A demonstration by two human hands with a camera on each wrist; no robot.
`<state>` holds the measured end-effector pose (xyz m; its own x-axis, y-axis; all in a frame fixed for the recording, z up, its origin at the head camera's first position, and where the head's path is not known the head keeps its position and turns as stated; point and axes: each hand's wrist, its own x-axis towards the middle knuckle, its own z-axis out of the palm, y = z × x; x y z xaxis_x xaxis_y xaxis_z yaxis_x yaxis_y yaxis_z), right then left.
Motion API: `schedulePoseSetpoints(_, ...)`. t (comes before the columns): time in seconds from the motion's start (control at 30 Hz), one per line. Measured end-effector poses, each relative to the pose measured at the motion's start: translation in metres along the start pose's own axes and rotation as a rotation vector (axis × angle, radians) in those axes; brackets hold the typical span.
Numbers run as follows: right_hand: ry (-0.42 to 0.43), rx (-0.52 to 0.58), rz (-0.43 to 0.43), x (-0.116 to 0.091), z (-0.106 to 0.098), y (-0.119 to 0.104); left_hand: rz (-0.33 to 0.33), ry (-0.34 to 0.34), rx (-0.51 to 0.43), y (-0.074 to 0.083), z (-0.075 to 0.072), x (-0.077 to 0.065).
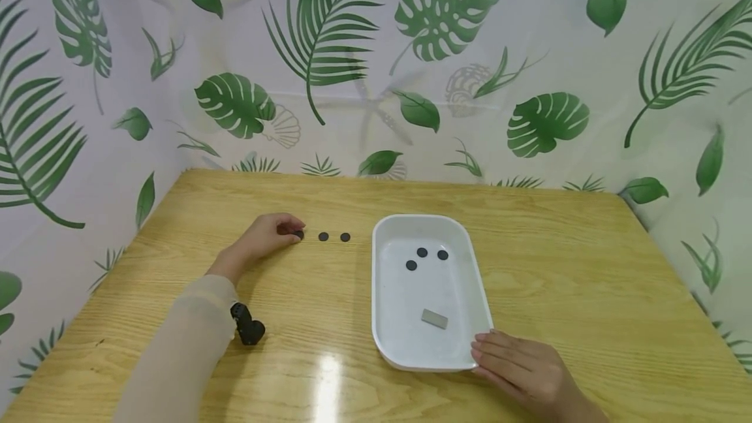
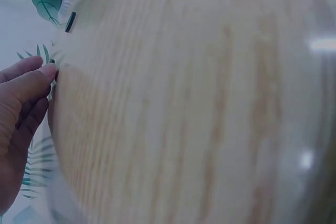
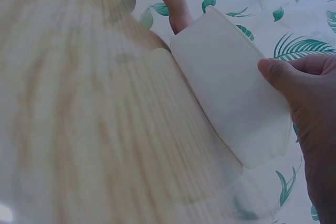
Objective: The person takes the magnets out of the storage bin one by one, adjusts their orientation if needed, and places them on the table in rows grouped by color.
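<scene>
In the head view my left hand [image 1: 273, 234] pinches a small black disc [image 1: 299, 235] between thumb and fingers, low at the wooden table. Two more black discs [image 1: 324, 237] lie in a row just to its right. The left wrist view shows the held disc edge-on at the fingertips [image 2: 50, 70]. My right hand [image 1: 525, 367] grips the near right corner of a white plastic tray [image 1: 384, 358], its fingers over the rim and its thumb on the outer wall, as the right wrist view shows. Inside the tray are three black discs [image 1: 422, 252] and a grey rectangular block [image 1: 435, 318].
The wood-grain table [image 1: 564, 266] runs back to a white cloth [image 1: 352, 129] printed with green leaves, which also hangs along both sides. A black wrist camera [image 1: 249, 327] is strapped over the left sleeve [image 1: 182, 344]. Light glares on the table's near part.
</scene>
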<state>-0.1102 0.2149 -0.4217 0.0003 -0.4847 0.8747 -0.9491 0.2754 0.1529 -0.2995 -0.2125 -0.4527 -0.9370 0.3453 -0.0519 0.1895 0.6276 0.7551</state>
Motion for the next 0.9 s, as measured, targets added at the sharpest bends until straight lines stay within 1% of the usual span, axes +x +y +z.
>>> schedulePoseSetpoints(0.2,0.015,0.000,-0.019,0.0026,0.0004,0.0009,-0.018,0.021,-0.019,-0.0022,0.0018,-0.0009)
schedulePoseSetpoints(0.37,-0.013,0.001,0.008,0.0010,-0.0018,-0.0009,-0.049,0.041,-0.038,-0.0030,0.0028,-0.0002)
schedulePoseSetpoints(0.47,-0.014,-0.002,0.008,-0.0004,-0.0015,-0.0010,-0.063,0.036,-0.066,-0.0036,0.0028,0.0003)
schedulePoseSetpoints(0.57,0.003,-0.003,-0.007,-0.0010,-0.0003,0.0001,-0.071,0.029,-0.091,-0.0036,0.0024,0.0009)
schedulePoseSetpoints(0.7,0.015,0.001,-0.016,-0.0010,0.0008,0.0011,-0.084,0.037,-0.102,-0.0025,0.0024,0.0012)
schedulePoseSetpoints(0.9,-0.012,0.007,0.009,-0.0023,-0.0007,0.0005,-0.107,0.072,-0.096,0.0033,0.0032,0.0037)
